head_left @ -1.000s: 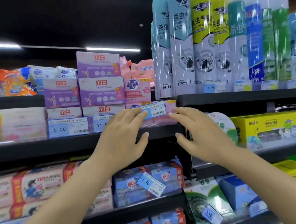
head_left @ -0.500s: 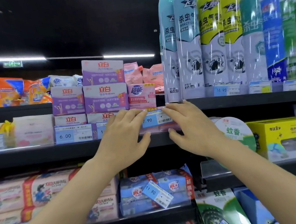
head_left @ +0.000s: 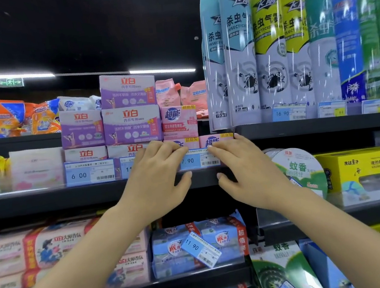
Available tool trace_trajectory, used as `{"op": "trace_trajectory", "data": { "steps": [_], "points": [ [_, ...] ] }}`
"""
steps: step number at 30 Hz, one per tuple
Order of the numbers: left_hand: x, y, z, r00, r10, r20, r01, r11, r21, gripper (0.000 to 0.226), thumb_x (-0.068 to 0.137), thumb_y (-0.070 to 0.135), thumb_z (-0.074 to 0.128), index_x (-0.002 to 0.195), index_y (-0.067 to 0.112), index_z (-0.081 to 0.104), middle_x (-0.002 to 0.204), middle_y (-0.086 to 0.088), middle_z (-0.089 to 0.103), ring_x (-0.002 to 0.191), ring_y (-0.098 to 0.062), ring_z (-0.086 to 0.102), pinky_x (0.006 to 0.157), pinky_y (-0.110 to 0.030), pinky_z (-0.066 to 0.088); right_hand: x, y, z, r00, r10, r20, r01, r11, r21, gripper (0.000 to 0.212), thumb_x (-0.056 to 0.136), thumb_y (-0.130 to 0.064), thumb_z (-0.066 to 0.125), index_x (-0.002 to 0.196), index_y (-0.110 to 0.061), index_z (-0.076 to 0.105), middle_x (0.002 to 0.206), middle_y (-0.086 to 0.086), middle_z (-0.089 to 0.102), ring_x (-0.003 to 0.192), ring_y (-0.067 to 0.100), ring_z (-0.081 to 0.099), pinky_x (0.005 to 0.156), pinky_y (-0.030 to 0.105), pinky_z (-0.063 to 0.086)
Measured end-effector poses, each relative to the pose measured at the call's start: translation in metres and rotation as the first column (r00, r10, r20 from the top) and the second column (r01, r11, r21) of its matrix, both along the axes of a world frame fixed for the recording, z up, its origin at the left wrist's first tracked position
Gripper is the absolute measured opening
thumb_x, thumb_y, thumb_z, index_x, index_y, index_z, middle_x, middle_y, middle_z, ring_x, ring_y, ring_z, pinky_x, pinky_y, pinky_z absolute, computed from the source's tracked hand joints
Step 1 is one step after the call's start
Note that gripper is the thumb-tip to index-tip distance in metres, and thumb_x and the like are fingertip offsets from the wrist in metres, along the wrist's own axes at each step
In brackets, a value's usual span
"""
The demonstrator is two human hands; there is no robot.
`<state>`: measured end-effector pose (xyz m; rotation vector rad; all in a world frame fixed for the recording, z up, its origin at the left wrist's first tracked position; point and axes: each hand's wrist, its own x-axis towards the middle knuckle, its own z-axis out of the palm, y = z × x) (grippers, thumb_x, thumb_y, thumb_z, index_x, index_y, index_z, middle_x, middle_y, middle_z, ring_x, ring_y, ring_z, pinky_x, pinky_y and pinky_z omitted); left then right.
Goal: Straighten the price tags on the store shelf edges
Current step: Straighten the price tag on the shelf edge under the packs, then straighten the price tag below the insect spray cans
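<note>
The blue and white price tag (head_left: 196,160) sits flat and level on the front edge of the black shelf (head_left: 49,198). It shows 7.90 and a bar code. The left hand (head_left: 155,182) pinches its left end, fingers on top, thumb below. The right hand (head_left: 245,170) pinches its right end the same way. Pink soap boxes (head_left: 178,121) stand behind it. Lower down, another tag (head_left: 201,249) hangs crooked over shiny blue packs (head_left: 172,251).
</note>
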<state>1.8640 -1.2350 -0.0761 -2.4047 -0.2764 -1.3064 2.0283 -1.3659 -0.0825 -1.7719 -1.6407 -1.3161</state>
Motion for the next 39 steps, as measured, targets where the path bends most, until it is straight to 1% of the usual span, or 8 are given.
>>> {"op": "trace_trajectory", "data": {
  "steps": [10, 14, 18, 21, 27, 35, 37, 39],
  "points": [
    [0.001, -0.004, -0.001, 0.999, 0.041, 0.000, -0.041, 0.999, 0.004, 0.053, 0.081, 0.042, 0.043, 0.116, 0.008, 0.062, 0.109, -0.004, 0.061, 0.101, -0.025, 0.052, 0.082, -0.043, 0.045, 0.000, -0.004, -0.006, 0.999, -0.042, 0.003, 0.042, 0.997, -0.067, 0.058, 0.081, -0.030, 0.039, 0.132, -0.004, 0.050, 0.132, 0.013, 0.053, 0.123, 0.025, 0.043, 0.113, 0.033, 0.012],
    [0.000, -0.007, 0.002, 0.999, 0.045, -0.014, -0.045, 0.999, -0.003, 0.054, 0.081, 0.043, 0.042, 0.116, 0.009, 0.063, 0.109, -0.003, 0.062, 0.100, -0.025, 0.053, 0.083, -0.043, 0.045, 0.000, -0.009, -0.007, 1.000, -0.012, -0.015, 0.011, 0.996, -0.090, 0.059, 0.083, -0.031, 0.038, 0.136, -0.006, 0.046, 0.139, 0.013, 0.047, 0.130, 0.026, 0.036, 0.114, 0.031, 0.010],
    [0.000, -0.014, 0.009, 1.000, -0.008, 0.005, 0.008, 1.000, 0.016, 0.055, 0.081, 0.043, 0.041, 0.120, 0.011, 0.061, 0.110, -0.003, 0.061, 0.101, -0.024, 0.055, 0.084, -0.041, 0.044, -0.004, -0.022, -0.003, 0.992, 0.083, -0.099, -0.086, 0.996, -0.021, 0.053, 0.083, -0.030, 0.043, 0.130, -0.008, 0.052, 0.137, 0.010, 0.049, 0.128, 0.024, 0.039, 0.112, 0.030, 0.018],
    [0.005, -0.029, 0.015, 0.995, -0.096, 0.025, 0.094, 0.994, 0.057, 0.053, 0.080, 0.040, 0.043, 0.120, 0.011, 0.062, 0.110, -0.002, 0.061, 0.102, -0.022, 0.054, 0.086, -0.038, 0.043, -0.005, -0.043, 0.003, 0.986, 0.090, -0.143, -0.086, 0.996, 0.034, 0.050, 0.084, -0.031, 0.044, 0.129, -0.011, 0.053, 0.136, 0.005, 0.050, 0.126, 0.018, 0.038, 0.110, 0.029, 0.023],
    [0.024, -0.055, 0.023, 0.959, -0.283, 0.009, 0.282, 0.958, 0.056, 0.051, 0.081, 0.039, 0.043, 0.122, 0.013, 0.061, 0.113, 0.000, 0.060, 0.104, -0.022, 0.054, 0.090, -0.035, 0.039, -0.001, -0.088, 0.004, 0.977, -0.031, -0.209, 0.041, 0.998, 0.045, 0.050, 0.084, -0.032, 0.044, 0.129, -0.013, 0.055, 0.132, 0.003, 0.054, 0.123, 0.016, 0.043, 0.107, 0.028, 0.028],
    [0.056, -0.081, 0.012, 0.892, -0.450, -0.043, 0.451, 0.893, 0.006, 0.050, 0.081, 0.038, 0.046, 0.122, 0.012, 0.060, 0.112, -0.001, 0.061, 0.102, -0.023, 0.056, 0.088, -0.038, 0.045, -0.005, -0.150, -0.004, 0.927, -0.277, -0.254, 0.289, 0.957, 0.009, 0.047, 0.084, -0.027, 0.054, 0.129, -0.013, 0.055, 0.130, 0.001, 0.055, 0.122, 0.012, 0.039, 0.104, 0.017, 0.022],
    [0.064, -0.090, 0.006, 0.875, -0.479, -0.062, 0.480, 0.877, -0.003, 0.051, 0.082, 0.039, 0.046, 0.123, 0.013, 0.059, 0.115, -0.001, 0.061, 0.103, -0.023, 0.056, 0.090, -0.038, 0.045, -0.008, -0.165, -0.007, 0.912, -0.316, -0.262, 0.330, 0.944, 0.007, 0.047, 0.083, -0.026, 0.054, 0.128, -0.012, 0.055, 0.130, 0.002, 0.055, 0.122, 0.011, 0.038, 0.104, 0.017, 0.022],
    [0.071, -0.099, 0.001, 0.858, -0.509, -0.073, 0.510, 0.860, -0.013, 0.051, 0.081, 0.038, 0.045, 0.123, 0.012, 0.059, 0.116, -0.002, 0.061, 0.105, -0.023, 0.056, 0.091, -0.037, 0.044, -0.011, -0.180, -0.009, 0.896, -0.348, -0.274, 0.362, 0.932, 0.000, 0.048, 0.084, -0.027, 0.052, 0.129, -0.013, 0.055, 0.131, 0.002, 0.054, 0.123, 0.012, 0.037, 0.104, 0.023, 0.025]
  ]
}}
